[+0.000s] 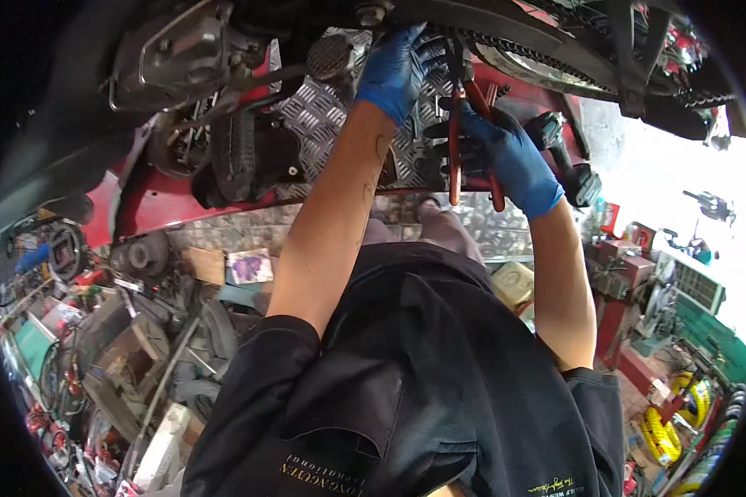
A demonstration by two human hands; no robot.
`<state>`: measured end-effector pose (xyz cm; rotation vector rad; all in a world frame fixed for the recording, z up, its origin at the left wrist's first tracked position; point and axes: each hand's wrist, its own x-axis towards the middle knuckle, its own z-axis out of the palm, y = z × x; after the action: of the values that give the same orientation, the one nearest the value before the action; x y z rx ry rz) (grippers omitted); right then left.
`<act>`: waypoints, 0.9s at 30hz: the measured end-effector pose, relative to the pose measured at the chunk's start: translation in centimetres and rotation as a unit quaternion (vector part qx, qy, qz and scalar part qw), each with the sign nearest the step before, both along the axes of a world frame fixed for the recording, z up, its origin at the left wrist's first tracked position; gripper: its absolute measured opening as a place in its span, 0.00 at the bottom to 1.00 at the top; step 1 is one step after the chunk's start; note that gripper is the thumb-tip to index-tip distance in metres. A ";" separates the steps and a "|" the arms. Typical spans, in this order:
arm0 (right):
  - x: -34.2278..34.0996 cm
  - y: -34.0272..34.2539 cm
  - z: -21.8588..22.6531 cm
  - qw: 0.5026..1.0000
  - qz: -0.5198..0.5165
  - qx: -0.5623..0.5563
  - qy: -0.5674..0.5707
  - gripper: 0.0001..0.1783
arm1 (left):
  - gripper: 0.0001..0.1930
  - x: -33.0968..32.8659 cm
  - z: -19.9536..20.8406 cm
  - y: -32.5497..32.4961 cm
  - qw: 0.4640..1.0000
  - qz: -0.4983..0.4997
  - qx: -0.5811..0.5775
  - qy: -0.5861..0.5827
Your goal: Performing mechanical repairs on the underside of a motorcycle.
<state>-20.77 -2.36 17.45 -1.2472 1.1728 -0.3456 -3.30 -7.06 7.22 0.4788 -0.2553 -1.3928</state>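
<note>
My right hand (515,159), in a blue glove with dark fingertips, grips a pair of pliers (455,157) with long red handles. The handles stand apart and point toward me, while the jaws reach up beside the chain (539,56) of a motorcycle. My left hand (392,76), gloved the same way, is raised to the motorcycle's underside, just left of the plier jaws. Its fingers are bent in around something small that I cannot make out. Part of those fingertips is lost in the dark under the frame.
A red lift platform with a metal tread plate (315,112) lies under the motorcycle. The engine (178,58) hangs at upper left. On the platform's right rests a cordless power tool (565,157). Piled parts (133,356) crowd the lower left; yellow coils (661,435) lie at lower right.
</note>
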 end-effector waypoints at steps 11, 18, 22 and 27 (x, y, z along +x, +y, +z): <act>1.8 0.6 1.8 0.996 -0.021 -0.025 0.088 0.21 | 0.19 -0.4 -1.1 0.6 0.994 0.058 -0.017 0.092; 3.1 1.3 2.1 0.994 -0.042 -0.003 0.099 0.20 | 0.19 -0.3 -1.7 0.1 0.992 0.068 -0.024 0.101; 2.9 1.3 0.8 0.986 0.005 -0.115 0.118 0.19 | 0.19 0.0 -2.0 0.7 0.993 0.061 -0.026 0.095; 3.8 1.8 0.4 0.983 -0.026 -0.107 0.143 0.20 | 0.19 0.4 -2.4 0.6 0.995 0.054 -0.024 0.082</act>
<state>-16.99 -0.54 17.82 -1.4918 1.4453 -0.3460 -2.95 -6.41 4.87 0.3309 -0.1270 -1.3102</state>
